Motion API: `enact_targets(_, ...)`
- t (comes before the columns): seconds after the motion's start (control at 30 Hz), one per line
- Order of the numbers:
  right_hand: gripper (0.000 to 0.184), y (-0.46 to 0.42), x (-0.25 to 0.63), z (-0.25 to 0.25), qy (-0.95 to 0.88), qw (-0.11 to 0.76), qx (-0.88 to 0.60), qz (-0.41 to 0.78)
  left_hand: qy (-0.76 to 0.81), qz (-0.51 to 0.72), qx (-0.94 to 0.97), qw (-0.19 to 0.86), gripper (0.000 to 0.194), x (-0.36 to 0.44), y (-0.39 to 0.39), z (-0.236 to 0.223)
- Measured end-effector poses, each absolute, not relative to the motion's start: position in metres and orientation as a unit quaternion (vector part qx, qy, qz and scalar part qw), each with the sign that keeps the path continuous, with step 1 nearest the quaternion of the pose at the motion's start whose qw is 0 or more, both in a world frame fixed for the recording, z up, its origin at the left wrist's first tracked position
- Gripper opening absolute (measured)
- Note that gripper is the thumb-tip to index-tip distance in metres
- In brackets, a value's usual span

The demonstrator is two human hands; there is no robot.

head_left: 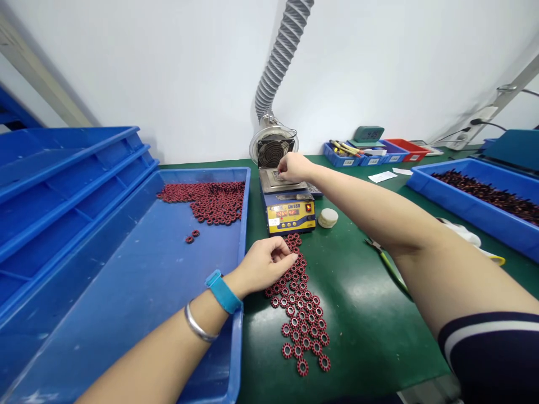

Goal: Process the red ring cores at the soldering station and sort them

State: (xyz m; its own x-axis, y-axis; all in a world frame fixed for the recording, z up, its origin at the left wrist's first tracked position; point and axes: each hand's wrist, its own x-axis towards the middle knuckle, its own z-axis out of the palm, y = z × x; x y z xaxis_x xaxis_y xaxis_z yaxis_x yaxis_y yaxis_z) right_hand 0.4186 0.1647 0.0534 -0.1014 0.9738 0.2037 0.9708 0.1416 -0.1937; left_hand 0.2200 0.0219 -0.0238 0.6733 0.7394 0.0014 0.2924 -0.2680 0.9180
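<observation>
My left hand (266,266), wearing a blue wristband (223,292) and a silver bangle (199,323), is over the upper part of a spread of small red-and-black wound rings (300,304) on the green table. Its fingers are curled in toward the thumb; whatever they hold is hidden. My right hand (293,168) reaches across to the metal top of a blue-and-yellow heating unit (290,218) with a lit red display. Thumb and fingers are pinched together just above a small plate (275,175) there. What sits in that pinch is too small to make out.
A large blue tray (247,224) holding many similar rings (214,201) stands left, beside stacked blue trays (80,163). An extraction hose (280,62) hangs behind the unit. Rightward are a round pale pad (328,218), green-handled pliers (391,267), small bins (342,159) and another blue tray (475,205).
</observation>
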Motion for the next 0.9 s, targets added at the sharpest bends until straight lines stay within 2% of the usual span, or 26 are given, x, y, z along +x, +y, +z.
enact_targets(0.17, 0.016, 0.154, 0.419, 0.064, -0.72, 0.223, -0.654, 0.059, 0.336, 0.221, 0.767, 0.499, 0.021, 0.219, 0.021, -0.024)
enact_targets(0.37, 0.006, 0.122, 0.423, 0.07, -0.639, 0.382, -0.613, 0.266, 0.347, 0.237, 0.749, 0.513, 0.021, 0.22, 0.02, -0.022)
enact_targets(0.5, 0.007, 0.086, 0.416, 0.056, -0.589, 0.432, -0.562, 0.388, 0.349, 0.31, 0.689, 0.555, 0.024, 0.22, 0.023, -0.021)
enact_targets(0.6, 0.013, 0.052, 0.401, 0.033, -0.598, 0.44, -0.515, 0.428, 0.356, 0.39, 0.611, 0.59, 0.037, 0.219, 0.025, -0.02)
enact_targets(0.7, 0.017, 0.02, 0.38, 0.007, -0.643, 0.465, -0.481, 0.373, 0.36, 0.418, 0.572, 0.607, 0.045, 0.219, 0.024, -0.018)
enact_targets(0.83, 0.011, -0.006, 0.364, -0.013, -0.728, 0.498, -0.44, 0.168, 0.369, 0.416, 0.586, 0.59, 0.041, 0.222, 0.023, -0.017)
enact_targets(0.9, 0.012, -0.01, 0.368, -0.018, -0.745, 0.5, -0.424, 0.123, 0.385, 0.405, 0.619, 0.552, 0.037, 0.217, 0.03, -0.014)
